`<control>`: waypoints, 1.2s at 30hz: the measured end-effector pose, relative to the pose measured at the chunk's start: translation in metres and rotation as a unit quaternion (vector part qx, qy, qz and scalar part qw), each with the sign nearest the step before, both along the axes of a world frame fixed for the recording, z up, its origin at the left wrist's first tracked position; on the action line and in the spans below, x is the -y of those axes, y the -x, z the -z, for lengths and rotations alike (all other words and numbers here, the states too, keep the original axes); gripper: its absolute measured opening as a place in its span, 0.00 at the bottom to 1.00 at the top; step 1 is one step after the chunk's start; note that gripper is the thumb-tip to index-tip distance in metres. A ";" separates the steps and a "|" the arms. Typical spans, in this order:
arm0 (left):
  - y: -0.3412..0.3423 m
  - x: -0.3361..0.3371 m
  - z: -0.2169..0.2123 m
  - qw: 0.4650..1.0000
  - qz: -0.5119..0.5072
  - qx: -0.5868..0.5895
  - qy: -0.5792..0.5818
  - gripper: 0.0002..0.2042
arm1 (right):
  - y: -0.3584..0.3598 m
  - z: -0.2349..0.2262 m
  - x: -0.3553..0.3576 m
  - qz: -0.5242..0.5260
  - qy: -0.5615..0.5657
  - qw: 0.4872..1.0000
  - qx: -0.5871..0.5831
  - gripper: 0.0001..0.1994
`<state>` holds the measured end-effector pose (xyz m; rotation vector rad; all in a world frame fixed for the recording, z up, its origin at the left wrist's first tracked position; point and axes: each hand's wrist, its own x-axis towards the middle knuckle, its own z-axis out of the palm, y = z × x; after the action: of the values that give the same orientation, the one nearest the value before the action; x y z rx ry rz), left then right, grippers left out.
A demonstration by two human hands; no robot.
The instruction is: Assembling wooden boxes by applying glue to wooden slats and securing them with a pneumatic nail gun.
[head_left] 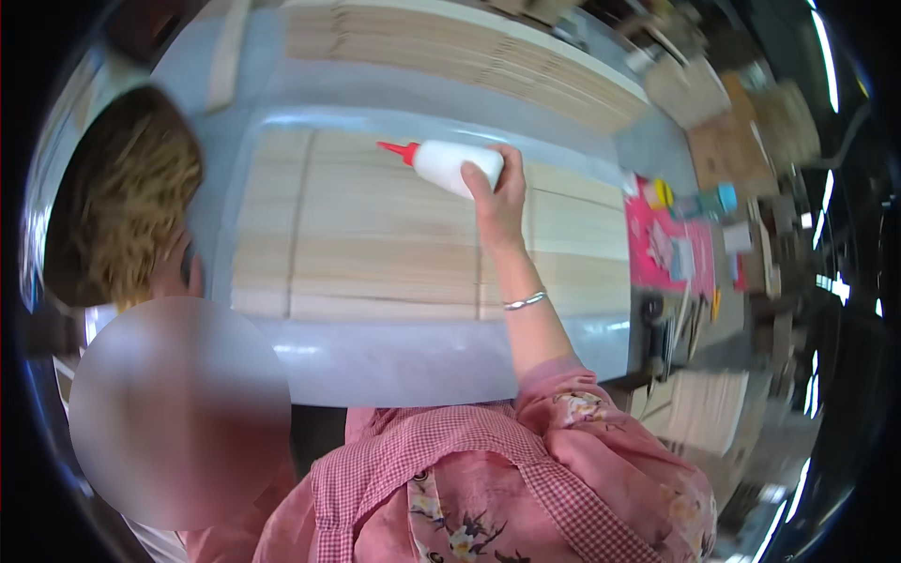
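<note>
My right hand [503, 192] is wrapped round a white squeeze bottle [454, 163] with a red pointed nozzle, held tilted on its side. The nozzle points left, over a wide pale wooden panel [385, 225] on the table. Dark lines cross the panel from front to back. My left sleeve [230, 525] runs out at the lower left, beside a large blurred round patch. I cannot make out my left hand there.
Long stacked wooden strips [450, 56] line the table's far side. To the right a pink mat [648, 246] carries a yellow-lidded jar [659, 194] and a blue-capped clear bottle [704, 203]. A dark rounded shape with straw-coloured strands [136, 197] stands at the left.
</note>
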<state>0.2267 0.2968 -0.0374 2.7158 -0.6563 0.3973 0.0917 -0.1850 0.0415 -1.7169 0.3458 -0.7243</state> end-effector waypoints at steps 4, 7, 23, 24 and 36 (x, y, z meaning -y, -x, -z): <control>-0.005 0.008 -0.005 0.996 0.059 0.064 -0.037 0.17 | 0.093 0.003 0.100 0.125 0.020 0.991 0.050 0.19; -0.008 0.015 -0.009 0.994 0.074 0.068 -0.043 0.16 | 0.157 0.009 0.187 0.249 0.108 0.962 -0.015 0.21; 0.004 0.022 -0.012 0.998 -0.001 0.027 -0.060 0.21 | 0.112 0.031 0.351 0.099 0.532 0.827 -0.150 0.13; 0.010 0.018 -0.012 0.998 -0.019 0.023 -0.061 0.21 | 0.067 0.014 0.287 0.003 0.471 0.871 -0.140 0.17; 0.008 0.017 -0.014 0.999 -0.009 0.016 0.036 0.18 | -0.202 0.032 -0.102 -0.358 0.462 0.810 -0.028 0.23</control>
<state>0.2189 0.2798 -0.0233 2.6536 -0.6158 0.4617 0.2934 -0.0827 0.0090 -2.5398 -0.7408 -0.2466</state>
